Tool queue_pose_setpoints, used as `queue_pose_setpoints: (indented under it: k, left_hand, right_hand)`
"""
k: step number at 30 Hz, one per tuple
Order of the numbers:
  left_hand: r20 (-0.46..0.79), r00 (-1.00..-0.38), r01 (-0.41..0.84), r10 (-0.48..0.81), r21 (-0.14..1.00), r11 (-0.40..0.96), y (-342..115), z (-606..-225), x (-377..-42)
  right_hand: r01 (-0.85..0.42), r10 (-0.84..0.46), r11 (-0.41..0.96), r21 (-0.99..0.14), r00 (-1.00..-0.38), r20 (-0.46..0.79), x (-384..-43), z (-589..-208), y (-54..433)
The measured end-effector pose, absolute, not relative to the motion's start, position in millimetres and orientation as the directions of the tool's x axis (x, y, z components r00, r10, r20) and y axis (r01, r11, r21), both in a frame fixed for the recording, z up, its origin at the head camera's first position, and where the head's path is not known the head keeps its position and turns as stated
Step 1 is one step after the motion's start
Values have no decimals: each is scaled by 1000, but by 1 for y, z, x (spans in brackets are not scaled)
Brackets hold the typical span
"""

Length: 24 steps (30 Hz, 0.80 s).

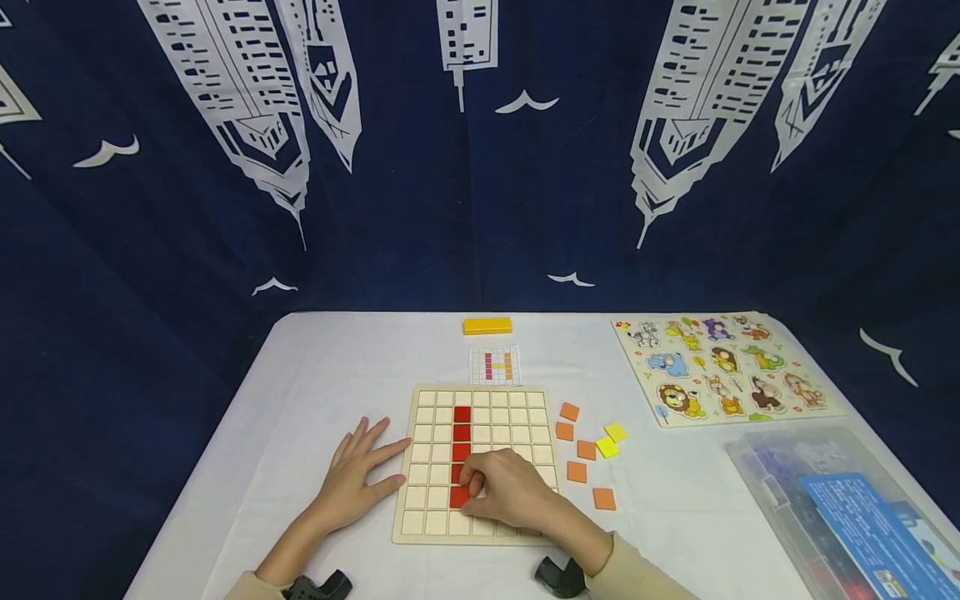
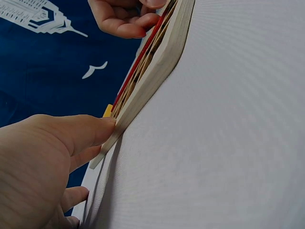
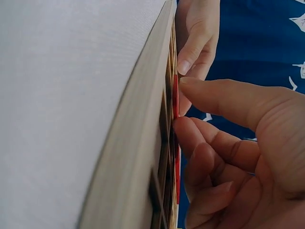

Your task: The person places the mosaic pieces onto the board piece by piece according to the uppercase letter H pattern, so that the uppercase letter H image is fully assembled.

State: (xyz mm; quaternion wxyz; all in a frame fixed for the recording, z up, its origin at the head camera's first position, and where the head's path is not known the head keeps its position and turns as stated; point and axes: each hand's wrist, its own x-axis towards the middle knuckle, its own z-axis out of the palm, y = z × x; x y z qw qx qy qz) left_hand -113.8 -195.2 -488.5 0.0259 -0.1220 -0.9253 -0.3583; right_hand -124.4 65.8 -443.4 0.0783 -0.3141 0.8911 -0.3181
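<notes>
The right hand [image 1: 513, 488] pinches the nearest red tile [image 1: 458, 497] on the board [image 1: 417, 475], left of its middle. The left hand [image 1: 351, 486], fingers spread, touches the board's left edge. Orange tiles [image 1: 577, 472] lie right of the board.

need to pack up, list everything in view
wooden grid board: 1, cream, centre
square board tiles: 5, red, one column
square loose tiles: 5, orange, board's right
square paired tiles: 2, yellow, beside orange
printed card: 1, white, behind board
rectangular block: 1, yellow, behind card
animal puzzle board: 1, multicoloured, right
plastic box: 1, clear, near right
cloth-covered table: 1, white, beneath
patterned curtain: 1, navy-white, background
wrist devices: 2, black, wrists
sleeves: 2, beige, bottom
left grip: 1, bare, board's left edge
right grip: 1, bare, column's near end
</notes>
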Motion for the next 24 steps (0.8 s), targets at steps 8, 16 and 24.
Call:
queue_pose_setpoints:
  k: [8, 16, 24]
  left_hand:
    - [153, -966, 258, 209, 647, 718, -195, -490, -114]
    - [119, -971, 234, 207, 655, 719, -195, -489, -114]
    - [131, -970, 240, 205, 655, 717, -195, -489, -114]
  right_hand:
    - [-485, -595, 549, -681, -799, 90, -130, -428, 84]
    - [-487, -508, 496, -719, -834, 215, -139, -405, 140]
    - [-403, -329, 602, -689, -912, 246, -146, -406, 206]
